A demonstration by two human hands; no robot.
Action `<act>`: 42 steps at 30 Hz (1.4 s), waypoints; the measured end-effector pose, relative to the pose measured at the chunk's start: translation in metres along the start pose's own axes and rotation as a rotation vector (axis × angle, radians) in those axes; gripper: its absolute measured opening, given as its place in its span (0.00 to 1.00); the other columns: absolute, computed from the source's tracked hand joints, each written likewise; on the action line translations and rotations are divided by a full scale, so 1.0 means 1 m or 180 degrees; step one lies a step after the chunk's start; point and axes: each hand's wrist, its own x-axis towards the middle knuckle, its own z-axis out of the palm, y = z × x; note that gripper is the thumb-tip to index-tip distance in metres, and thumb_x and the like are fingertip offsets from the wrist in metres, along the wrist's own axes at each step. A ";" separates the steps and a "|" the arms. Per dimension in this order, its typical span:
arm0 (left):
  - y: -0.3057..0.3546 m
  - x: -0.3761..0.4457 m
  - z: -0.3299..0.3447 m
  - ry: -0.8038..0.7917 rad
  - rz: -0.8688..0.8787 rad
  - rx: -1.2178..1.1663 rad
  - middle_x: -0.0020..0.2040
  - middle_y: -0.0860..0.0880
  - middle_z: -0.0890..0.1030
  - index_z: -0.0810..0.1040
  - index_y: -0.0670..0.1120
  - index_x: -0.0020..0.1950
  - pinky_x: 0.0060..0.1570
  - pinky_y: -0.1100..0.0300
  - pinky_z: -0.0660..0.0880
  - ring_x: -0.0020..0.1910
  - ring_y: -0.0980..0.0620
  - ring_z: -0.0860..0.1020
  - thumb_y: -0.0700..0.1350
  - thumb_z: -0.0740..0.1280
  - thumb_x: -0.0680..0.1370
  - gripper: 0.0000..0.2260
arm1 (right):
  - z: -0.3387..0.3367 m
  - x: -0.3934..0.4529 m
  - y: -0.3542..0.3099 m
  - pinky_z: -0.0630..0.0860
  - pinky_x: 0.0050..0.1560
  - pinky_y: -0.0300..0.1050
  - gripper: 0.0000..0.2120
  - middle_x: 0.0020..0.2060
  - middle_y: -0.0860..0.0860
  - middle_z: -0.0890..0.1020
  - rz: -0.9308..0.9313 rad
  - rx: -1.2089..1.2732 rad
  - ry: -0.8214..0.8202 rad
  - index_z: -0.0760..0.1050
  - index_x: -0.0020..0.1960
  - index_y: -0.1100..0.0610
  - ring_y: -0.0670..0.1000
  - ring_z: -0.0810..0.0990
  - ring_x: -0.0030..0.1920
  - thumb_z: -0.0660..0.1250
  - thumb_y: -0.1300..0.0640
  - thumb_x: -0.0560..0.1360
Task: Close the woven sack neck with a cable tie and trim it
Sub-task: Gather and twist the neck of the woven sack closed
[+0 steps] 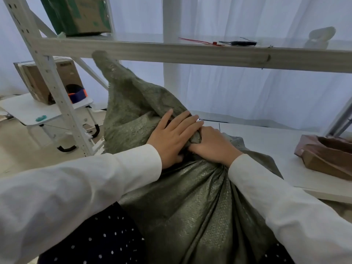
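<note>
The right hand (213, 144) is gripping the sack (190, 197) neck; the left hand (172, 135) is lying flat on it, fingers straight. A shelf (190, 54) is crossing at 12 o'clock, curtain (247, 92) behind.

Print on the green carton (80, 14) and brown box (47, 80) is too blurred to read.

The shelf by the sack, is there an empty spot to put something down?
Yes. The lower white shelf is bare between the green sack and the brown paper bag. The upper wooden shelf is bare between the cardboard box and the red cable tie. It is crowded at the sack's neck, where the left hand and right hand meet.
</note>
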 end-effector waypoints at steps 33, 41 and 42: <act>-0.003 -0.028 -0.019 0.0895 0.1171 0.0421 0.68 0.45 0.72 0.62 0.43 0.71 0.64 0.53 0.63 0.66 0.46 0.73 0.47 0.57 0.73 0.26 | 0.002 0.019 0.002 0.63 0.38 0.41 0.15 0.29 0.46 0.72 0.0120 -0.0355 -0.0011 0.68 0.30 0.52 0.52 0.75 0.39 0.58 0.53 0.76; -0.041 -0.002 0.003 0.0732 0.0592 0.1232 0.74 0.45 0.64 0.51 0.44 0.75 0.71 0.50 0.48 0.72 0.47 0.64 0.47 0.60 0.73 0.33 | -0.015 0.002 -0.007 0.73 0.41 0.40 0.06 0.37 0.49 0.82 0.0346 0.1263 -0.0341 0.80 0.38 0.56 0.47 0.79 0.39 0.74 0.55 0.66; -0.048 0.004 0.000 0.0708 0.0564 0.1158 0.71 0.47 0.69 0.55 0.45 0.74 0.70 0.48 0.49 0.70 0.48 0.68 0.48 0.57 0.75 0.28 | -0.015 0.001 -0.008 0.72 0.39 0.39 0.06 0.36 0.49 0.81 0.0361 0.1291 -0.0388 0.79 0.37 0.55 0.48 0.79 0.39 0.75 0.54 0.66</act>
